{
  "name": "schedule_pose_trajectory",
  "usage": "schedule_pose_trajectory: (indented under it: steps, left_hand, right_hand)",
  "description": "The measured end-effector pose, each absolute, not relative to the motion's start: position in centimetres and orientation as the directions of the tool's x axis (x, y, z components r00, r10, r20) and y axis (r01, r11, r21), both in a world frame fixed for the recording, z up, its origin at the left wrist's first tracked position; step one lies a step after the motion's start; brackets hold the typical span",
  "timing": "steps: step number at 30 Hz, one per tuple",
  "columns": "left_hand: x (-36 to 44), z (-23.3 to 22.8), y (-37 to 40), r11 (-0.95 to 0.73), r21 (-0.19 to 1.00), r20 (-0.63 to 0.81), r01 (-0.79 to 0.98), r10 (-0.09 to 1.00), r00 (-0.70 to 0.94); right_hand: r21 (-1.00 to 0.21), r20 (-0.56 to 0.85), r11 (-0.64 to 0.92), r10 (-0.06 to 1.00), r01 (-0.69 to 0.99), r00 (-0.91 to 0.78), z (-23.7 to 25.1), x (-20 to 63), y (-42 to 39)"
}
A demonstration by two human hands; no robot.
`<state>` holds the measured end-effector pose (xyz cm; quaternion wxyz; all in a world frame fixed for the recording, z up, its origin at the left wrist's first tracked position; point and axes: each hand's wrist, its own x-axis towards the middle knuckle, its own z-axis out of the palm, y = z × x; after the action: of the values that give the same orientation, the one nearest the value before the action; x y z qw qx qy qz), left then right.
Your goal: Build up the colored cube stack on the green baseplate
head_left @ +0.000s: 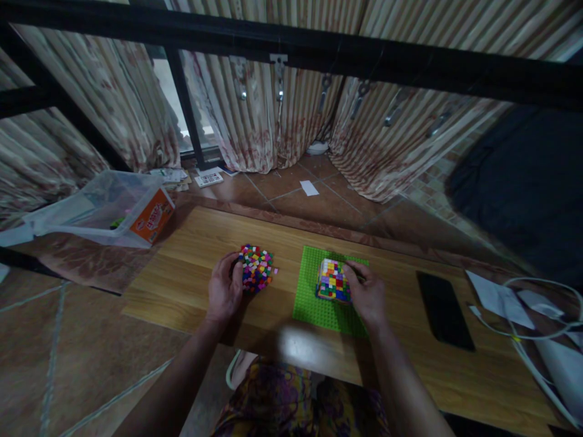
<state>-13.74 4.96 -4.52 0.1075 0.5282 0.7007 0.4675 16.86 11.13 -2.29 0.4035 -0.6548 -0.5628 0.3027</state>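
Note:
A green studded baseplate (314,300) lies on the low wooden table (191,267). On it stands a block of small multicoloured bricks (332,280). My right hand (367,294) rests against the block's right side, fingers curled around it. Left of the plate is a loose heap of small coloured bricks (257,267). My left hand (225,290) sits at the heap's left edge, fingers bent into the bricks; whether it holds one is hidden.
A black phone (444,309) lies right of the plate, with white papers (494,297) and a white cable (542,352) beyond. A clear plastic bin (102,209) with an orange label sits at the far left. Curtains (273,115) hang behind a black frame bar.

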Motion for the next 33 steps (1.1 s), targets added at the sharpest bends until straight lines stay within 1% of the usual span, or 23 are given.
schedule_pose_trajectory:
  steps: [4,9,15,17,19,21,23,26,29,33]
  left_hand:
    - [-13.8,-4.6,5.0,0.009,0.763,0.345,0.647,0.84,-0.418]
    - [-13.8,-4.6,5.0,0.008,0.754,0.352,0.656,0.839,-0.415]
    - [-13.7,-4.5,5.0,-0.006,0.753,0.368,0.658,0.833,-0.413]
    - [-13.7,-4.5,4.9,-0.011,0.758,0.369,0.652,0.831,-0.416]
    - [-13.6,-4.4,4.9,-0.014,0.764,0.369,0.645,0.83,-0.418]
    - [-13.6,-4.4,4.8,-0.011,0.769,0.364,0.639,0.829,-0.424]
    - [-13.5,-4.4,4.9,-0.007,0.773,0.361,0.635,0.827,-0.431]
    - [-13.5,-4.5,4.9,-0.008,0.775,0.362,0.632,0.826,-0.433]
    - [-13.6,-4.8,4.9,-0.012,0.775,0.365,0.632,0.825,-0.432]
    - [-13.7,-5.2,4.9,-0.014,0.765,0.375,0.644,0.823,-0.427]
  right_hand:
    - [-0.835,0.114,0.012,0.982,0.55,0.151,-2.7,16.9,11.1]
    - [-0.815,0.2,0.095,0.972,0.571,0.124,-2.9,16.5,11.0]
    - [-0.815,0.168,0.076,0.98,0.575,0.109,-2.3,16.8,10.9]
    - [-0.778,0.247,0.103,0.957,0.62,0.151,-1.4,16.6,10.4]
    - [-0.725,0.374,0.178,0.913,0.666,0.163,-0.2,15.8,9.4]
    - [-0.699,0.445,0.284,0.891,0.656,0.088,0.9,14.3,8.1]
    - [-0.706,0.436,0.392,0.897,0.589,-0.074,1.6,12.1,7.0]
    - [-0.677,0.376,0.465,0.885,0.57,-0.274,0.9,8.5,6.2]
    - [-0.649,0.299,0.464,0.884,0.603,-0.358,-0.9,5.5,6.9]
    - [-0.597,0.22,0.438,0.895,0.672,-0.388,-2.8,3.4,8.6]
